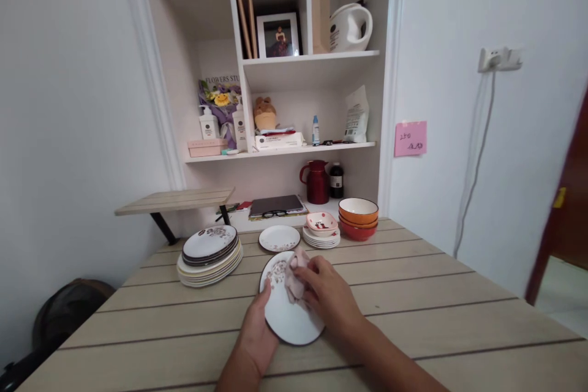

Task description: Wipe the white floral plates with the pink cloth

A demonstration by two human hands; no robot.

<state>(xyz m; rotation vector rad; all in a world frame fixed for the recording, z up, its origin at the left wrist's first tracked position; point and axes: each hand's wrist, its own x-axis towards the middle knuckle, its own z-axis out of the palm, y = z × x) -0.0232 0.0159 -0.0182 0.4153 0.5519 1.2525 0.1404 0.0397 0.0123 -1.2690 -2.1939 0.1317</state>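
A white plate (290,320) with a dark rim and a brown flower pattern is held by its left edge in my left hand (258,326), the thumb lying over the rim. My right hand (328,294) is closed on a crumpled pale pink cloth (295,278), which touches the plate's upper face. Just behind lies another dark-rimmed plate (279,237) on the table. To the left stands a stack of plates (210,257), dark-rimmed ones on top of yellow-rimmed ones. How far my left fingers reach under the plate is hidden.
Small white saucers (321,242) carry a patterned square bowl (322,223). Orange and red bowls (358,220) are stacked to their right. A small raised shelf (174,201) stands at the table's back left. A red jug (316,182) and a laptop (276,205) sit behind.
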